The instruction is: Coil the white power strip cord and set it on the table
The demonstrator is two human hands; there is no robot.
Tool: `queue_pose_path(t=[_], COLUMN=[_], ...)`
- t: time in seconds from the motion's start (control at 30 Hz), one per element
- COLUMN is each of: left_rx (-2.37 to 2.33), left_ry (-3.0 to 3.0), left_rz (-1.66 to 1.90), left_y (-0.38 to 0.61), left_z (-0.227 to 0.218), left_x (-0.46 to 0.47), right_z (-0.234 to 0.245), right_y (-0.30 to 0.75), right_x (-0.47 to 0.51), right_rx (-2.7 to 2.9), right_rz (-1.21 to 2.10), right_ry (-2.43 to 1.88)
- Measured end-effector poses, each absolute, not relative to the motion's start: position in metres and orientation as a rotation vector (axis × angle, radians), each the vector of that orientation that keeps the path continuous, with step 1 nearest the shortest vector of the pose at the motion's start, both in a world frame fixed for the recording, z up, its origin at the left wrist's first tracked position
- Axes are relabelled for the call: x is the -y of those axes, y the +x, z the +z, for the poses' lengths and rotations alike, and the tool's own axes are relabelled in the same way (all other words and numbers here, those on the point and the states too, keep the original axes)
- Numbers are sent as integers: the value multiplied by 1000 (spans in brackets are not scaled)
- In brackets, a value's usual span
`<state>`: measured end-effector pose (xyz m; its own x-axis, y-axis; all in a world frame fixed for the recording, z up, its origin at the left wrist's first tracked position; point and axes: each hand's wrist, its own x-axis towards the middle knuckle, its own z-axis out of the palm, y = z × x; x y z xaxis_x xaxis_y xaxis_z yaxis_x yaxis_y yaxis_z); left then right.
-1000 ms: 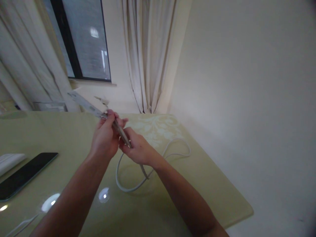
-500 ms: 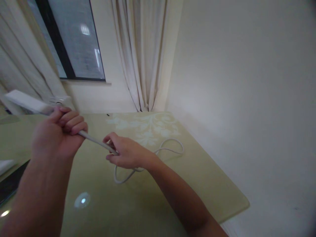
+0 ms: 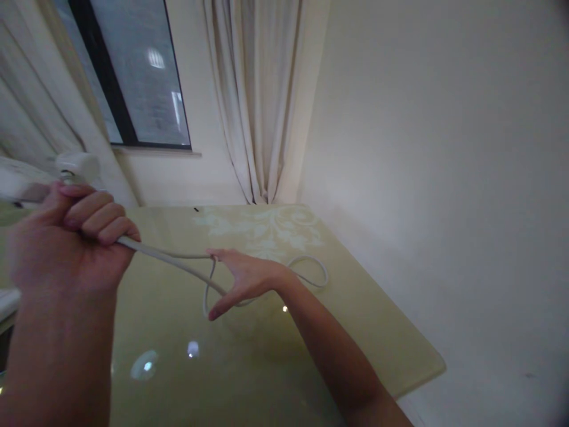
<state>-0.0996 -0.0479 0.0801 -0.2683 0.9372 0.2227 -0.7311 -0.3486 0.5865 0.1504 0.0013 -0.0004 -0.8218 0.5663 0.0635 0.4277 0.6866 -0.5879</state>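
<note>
My left hand [image 3: 82,240] is closed in a fist round a white cable [image 3: 191,271] on the left side. Just above that fist is a white rounded piece [image 3: 80,166], beside a long white body [image 3: 22,178] that is blurred and cut off by the frame edge. Two strands run from the fist toward my right hand [image 3: 249,276]. Its thumb and fingers are spread wide, with the cable passing at the fingertips and by the thumb. A loose cable loop [image 3: 326,273] lies on the table beyond my right wrist.
The glossy pale green table [image 3: 377,332] has a floral pattern near its far end. A plain wall [image 3: 444,178] borders it on the right. Behind stand a curtain [image 3: 262,107] and a dark-framed window [image 3: 142,77]. A small dark bit [image 3: 196,209] lies at the far edge.
My left hand has moved left with the cable and the white piece. My right hand has opened from its hold on the cable, and a second strand now stretches between the hands.
</note>
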Motion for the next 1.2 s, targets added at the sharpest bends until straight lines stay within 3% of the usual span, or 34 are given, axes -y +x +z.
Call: queue_pose_path(t=[0.2,0.47,0.77,0.97,1.2], left_rx=[-413,-493,-439,-535,-691], left_ry=[763,843,980,912,862], left_rz=[1808,1669,1708,1721,1805], left_y=[-80,-97,-105,-99,-136], left_z=[88,96,97,90,80], left_x=[44,55,61,45,37], right_z=[-28,-59,-51,-53,-46], right_y=[158,203,273,287,352], right_x=[-4,-28,-79,-79,-64], right_rx=[2822,2760,2695,2511,2150], right_rz=[1203,1204,326,19,-22], right_ry=[-1052,-923,-1642,-2064,-2540])
